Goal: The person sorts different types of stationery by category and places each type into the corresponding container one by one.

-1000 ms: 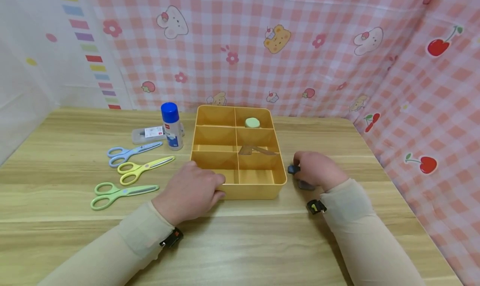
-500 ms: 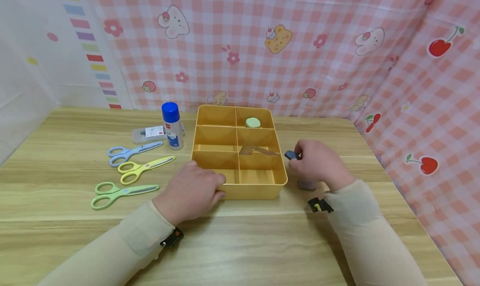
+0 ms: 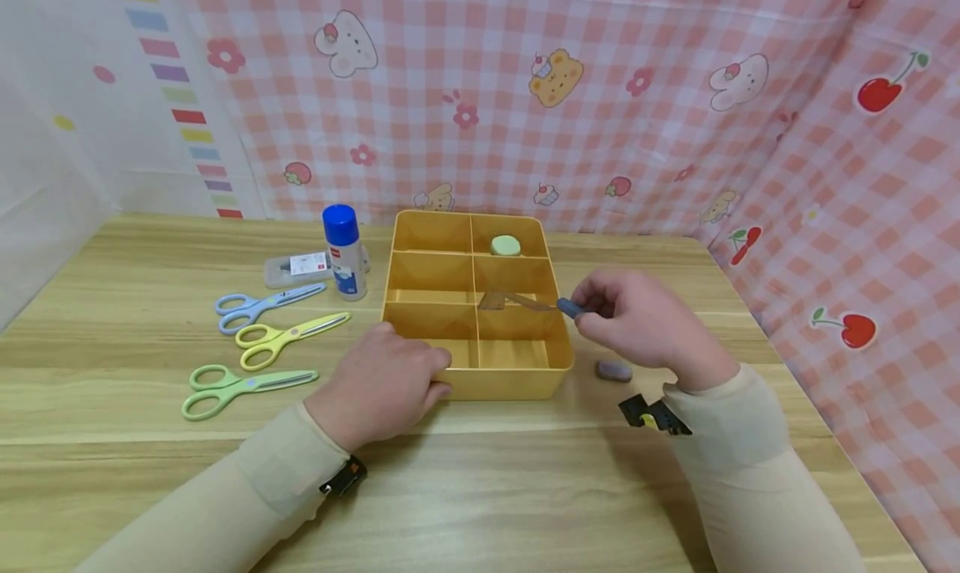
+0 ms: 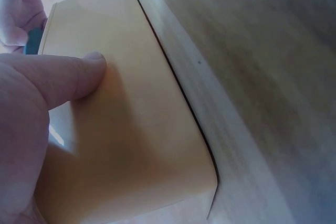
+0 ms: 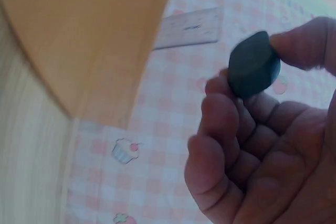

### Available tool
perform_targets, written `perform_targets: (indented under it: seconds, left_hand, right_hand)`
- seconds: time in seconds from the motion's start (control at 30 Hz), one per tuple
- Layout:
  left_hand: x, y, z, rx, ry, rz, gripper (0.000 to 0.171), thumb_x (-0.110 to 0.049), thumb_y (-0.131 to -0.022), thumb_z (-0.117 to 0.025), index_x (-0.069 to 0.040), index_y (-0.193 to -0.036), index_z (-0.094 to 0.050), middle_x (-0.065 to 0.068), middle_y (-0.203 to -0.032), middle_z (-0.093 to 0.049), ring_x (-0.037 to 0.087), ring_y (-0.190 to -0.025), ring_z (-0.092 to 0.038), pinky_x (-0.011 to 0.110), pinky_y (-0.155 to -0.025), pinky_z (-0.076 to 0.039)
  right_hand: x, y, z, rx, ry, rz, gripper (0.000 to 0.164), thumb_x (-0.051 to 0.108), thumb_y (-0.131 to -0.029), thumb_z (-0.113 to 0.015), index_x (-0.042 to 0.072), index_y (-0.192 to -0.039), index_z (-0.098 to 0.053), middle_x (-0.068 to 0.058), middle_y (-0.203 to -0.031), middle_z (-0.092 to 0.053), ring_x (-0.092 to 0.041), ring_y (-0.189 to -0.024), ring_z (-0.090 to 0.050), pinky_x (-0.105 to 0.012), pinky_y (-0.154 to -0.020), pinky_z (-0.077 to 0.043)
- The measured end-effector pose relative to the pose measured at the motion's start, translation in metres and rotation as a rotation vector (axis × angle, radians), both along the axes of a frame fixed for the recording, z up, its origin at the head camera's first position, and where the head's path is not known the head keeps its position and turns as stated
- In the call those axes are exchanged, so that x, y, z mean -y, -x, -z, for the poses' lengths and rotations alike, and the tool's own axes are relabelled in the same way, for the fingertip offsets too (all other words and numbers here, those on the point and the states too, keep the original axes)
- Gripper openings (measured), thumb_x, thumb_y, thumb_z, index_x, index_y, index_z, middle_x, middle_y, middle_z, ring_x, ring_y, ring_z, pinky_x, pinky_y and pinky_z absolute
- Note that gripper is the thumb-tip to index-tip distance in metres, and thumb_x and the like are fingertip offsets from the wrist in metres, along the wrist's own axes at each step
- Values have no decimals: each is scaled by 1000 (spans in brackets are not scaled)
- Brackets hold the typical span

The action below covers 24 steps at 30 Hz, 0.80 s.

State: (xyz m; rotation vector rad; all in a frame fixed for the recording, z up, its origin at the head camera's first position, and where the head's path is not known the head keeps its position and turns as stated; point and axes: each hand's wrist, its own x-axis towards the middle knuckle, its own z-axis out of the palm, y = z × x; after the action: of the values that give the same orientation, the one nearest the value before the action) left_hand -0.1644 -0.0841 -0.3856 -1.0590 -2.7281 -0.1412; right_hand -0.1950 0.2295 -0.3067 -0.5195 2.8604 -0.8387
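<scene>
A yellow six-compartment organizer box [image 3: 517, 384] stands on the table. My left hand [image 3: 382, 381] grips its near left corner, with the thumb [image 4: 79, 74] on the outer front wall and the other fingers over the rim. Just beyond the right rim, my right hand [image 3: 637, 319] pinches a small dark blue-green eraser [image 5: 254, 64] between thumb and fingertips. A pale green eraser [image 3: 506, 246] lies in the far right compartment. See-through flat pieces like rulers [image 5: 191, 27] stick up from the middle right compartment. On the table below my right hand lies a purple-grey eraser [image 3: 613, 371].
To the box's left lie blue scissors [image 3: 262, 304], yellow scissors [image 3: 288, 338] and green scissors [image 3: 243, 387]. A blue-capped glue stick [image 3: 345, 260] stands behind them, beside a clear plastic case [image 3: 300, 266]. Checked cloth [image 3: 480, 81] hangs behind and at the right.
My right hand has lifted the dark eraser from beside the purple-grey one and brought it up and left to the box's right rim. My left hand has stayed put.
</scene>
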Motion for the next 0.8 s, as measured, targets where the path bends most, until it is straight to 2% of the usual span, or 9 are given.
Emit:
perform_targets:
  seconds: [0.13, 0.27, 0.37, 0.6, 0.8]
  left_hand:
    - [1, 0, 0, 1, -3, 0, 31, -39, -95, -75, -22, -75, -58, -11, -61, -55, 6, -54, -49, 33, -63, -34]
    - [1, 0, 1, -7, -5, 2, 31, -40, -95, -75, -22, -75, -58, -11, -60, -55, 6, -54, -49, 33, -63, -34]
    - [1, 0, 1, -10, -6, 2, 31, -39, -95, -75, -22, -75, -58, -11, -60, -54, 6, -54, -49, 33, -63, -34]
    - [0, 1, 1, -13, -5, 6, 31, -39, -94, -75, -22, -75, -58, -11, -60, -54, 7, -54, -49, 33, -63, -35]
    - [0, 1, 0, -4, -2, 5, 31, -38, -94, -75, -22, -75, -58, -11, -60, -55, 7, -54, -50, 33, -63, -34]
  right_hand:
    - [5, -5, -1, 29, -8, -66, 13, 13, -93, -64, 10, -102, -74, 1, -84, -71, -18, -74, -62, -32, -71, -52]
    - [10, -8, -1, 104, 5, -101, 15, 13, -95, -64, 9, -105, -73, 0, -81, -69, -15, -56, -55, -29, -55, -49]
    - [13, -9, 1, 121, 4, -114, 15, 14, -96, -66, 8, -107, -73, -1, -79, -68, -13, -50, -52, -30, -50, -48]
    - [20, -7, 8, 57, -45, -170, 12, 15, -95, -73, 11, -105, -77, 4, -82, -71, -16, -69, -60, -32, -65, -53]
    - [28, -8, 13, -8, -104, -215, 12, 17, -95, -77, 14, -106, -79, 7, -88, -72, -12, -75, -59, -31, -70, -52]
